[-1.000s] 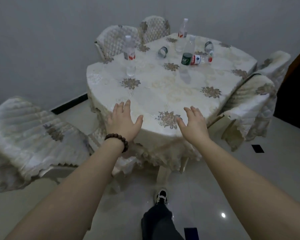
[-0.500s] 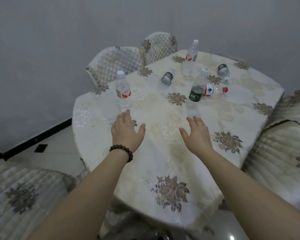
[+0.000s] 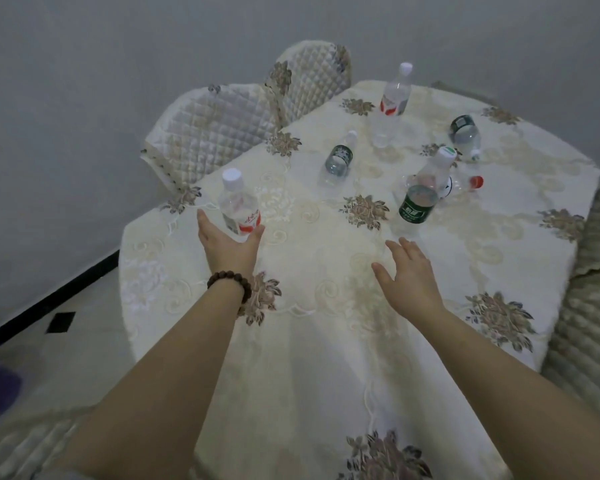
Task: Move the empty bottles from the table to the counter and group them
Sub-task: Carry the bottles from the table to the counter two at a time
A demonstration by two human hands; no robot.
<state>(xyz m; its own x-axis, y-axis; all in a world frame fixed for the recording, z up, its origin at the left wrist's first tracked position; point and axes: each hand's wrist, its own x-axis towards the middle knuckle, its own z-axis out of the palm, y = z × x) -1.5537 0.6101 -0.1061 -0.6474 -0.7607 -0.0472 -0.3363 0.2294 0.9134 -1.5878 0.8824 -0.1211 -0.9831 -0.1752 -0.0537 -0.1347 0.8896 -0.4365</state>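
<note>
A clear plastic bottle with a white cap and red-and-white label [image 3: 239, 209] stands upright near the left edge of the round table draped in a cream embroidered floral cloth [image 3: 326, 341]. My left hand [image 3: 230, 244], a dark wooden bead bracelet [image 3: 230, 281] at its wrist, is spread wide around the bottle's lower part, thumb to one side and fingers to the other; I cannot tell whether skin meets plastic.

My right hand [image 3: 407, 279] hangs over the cloth with fingers spread and nothing in it, just short of an upright clear bottle with a dark green label and white cap [image 3: 424, 192]. Behind that one lies a clear bottle with a red cap [image 3: 463, 183], on its side and partly hidden. A small clear bottle with a dark label [image 3: 338, 161] lies tipped toward the middle of the table. At the far side stands another tall white-capped bottle with a red-and-white label [image 3: 394, 98], and a clear bottle with a dark green label [image 3: 465, 133] lies toward the far right.

Two chairs in quilted cream covers [image 3: 243, 116] stand against the table's far-left side, before a grey wall [image 3: 118, 46]. A third quilted cover [image 3: 589, 306] shows at the right edge.
</note>
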